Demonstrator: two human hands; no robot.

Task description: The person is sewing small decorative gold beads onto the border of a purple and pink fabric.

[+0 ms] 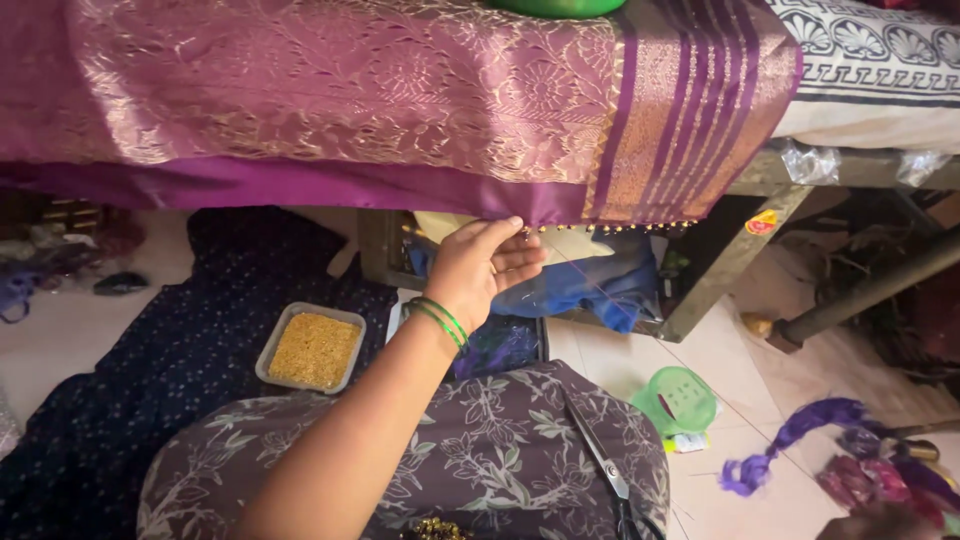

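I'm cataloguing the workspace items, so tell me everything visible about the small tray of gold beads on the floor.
The tray is a shallow rectangular container with rounded corners and a pale grey, plastic-looking rim. It is filled nearly to the rim with tiny golden-yellow beads in a fairly level layer. It lies flat, slightly turned, on a dark blue dotted cloth below the hanging purple fabric. No hand touches it; the raised left hand is above and to its right.
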